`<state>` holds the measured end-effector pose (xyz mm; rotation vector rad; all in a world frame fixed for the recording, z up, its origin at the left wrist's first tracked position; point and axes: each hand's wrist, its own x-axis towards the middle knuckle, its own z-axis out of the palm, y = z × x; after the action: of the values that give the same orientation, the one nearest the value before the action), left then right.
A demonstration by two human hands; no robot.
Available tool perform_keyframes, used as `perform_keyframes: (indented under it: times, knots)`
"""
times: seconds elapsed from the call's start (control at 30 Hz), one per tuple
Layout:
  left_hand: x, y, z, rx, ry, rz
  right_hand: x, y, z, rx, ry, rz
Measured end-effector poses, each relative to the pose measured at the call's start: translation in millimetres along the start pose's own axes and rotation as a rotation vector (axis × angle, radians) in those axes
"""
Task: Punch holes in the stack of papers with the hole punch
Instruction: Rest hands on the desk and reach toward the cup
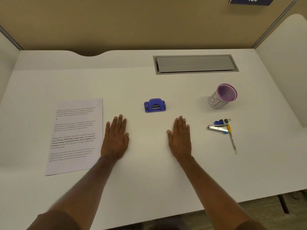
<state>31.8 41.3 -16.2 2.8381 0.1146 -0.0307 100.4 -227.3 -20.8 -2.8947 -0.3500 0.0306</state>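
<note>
Both hands flat, empty: left hand [115, 138] beside papers [74, 136]; right hand [180, 138]; hole punch [155, 105] beyond.

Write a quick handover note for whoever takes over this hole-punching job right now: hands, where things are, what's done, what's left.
Left hand and right hand: both flat on the desk, empty.
Stack of papers: lying flat, just left of the left hand, untouched.
Hole punch: blue, beyond and between the hands, nothing in it.
Done: nothing yet.
Left: bring papers and punch together, slide the paper edge into the slot, press down.
</note>
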Motion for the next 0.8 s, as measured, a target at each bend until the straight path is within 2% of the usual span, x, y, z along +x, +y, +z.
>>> perform_keyframes:
  times: [0.1,0.23,0.3,0.33,0.37,0.43,0.5,0.57,0.63,0.7,0.8]
  knots:
    - [-0.8,0.4,-0.5,0.011,-0.011,-0.002,-16.1,-33.3,10.1,0.049,-0.004,-0.208]
    - [-0.6,-0.3,-0.6,0.027,-0.012,-0.004,-44.9,-62.6,10.2,0.047,-0.116,-0.494]
    - [-1.6,-0.4,-0.5,0.033,-0.015,-0.007,-49.9,-57.3,-2.5,0.170,-0.192,-0.600]
    - [-1.9,-0.2,-1.3,0.028,-0.016,-0.009,-51.5,-53.0,-10.9,0.302,-0.254,-0.595]
    - [-1.8,-0.1,-1.7,0.022,-0.017,-0.008,-54.2,-48.4,-19.3,0.482,-0.310,-0.523]
    - [-1.4,0.8,-2.5,0.016,-0.022,-0.010,-61.0,-40.1,-31.4,0.909,-0.393,-0.238]
    - [-0.8,0.9,-2.5,0.012,-0.025,-0.015,-67.1,-37.6,-38.9,1.179,-0.582,0.009]
    - [-1.8,0.5,-2.8,0.012,-0.038,-0.017,-75.1,-41.8,-38.8,1.222,-0.869,0.061]
    - [-2.1,-0.5,-2.0,0.019,-0.041,-0.019,-81.1,-50.1,-32.1,1.189,-1.022,0.059]
    - [-1.3,0.2,-2.5,0.019,-0.039,-0.018,-75.6,-59.7,-26.2,1.228,-0.971,0.123]
    - [-1.8,0.7,-3.8,0.016,-0.036,-0.021,-44.1,-68.8,-21.0,1.339,-0.671,0.253]
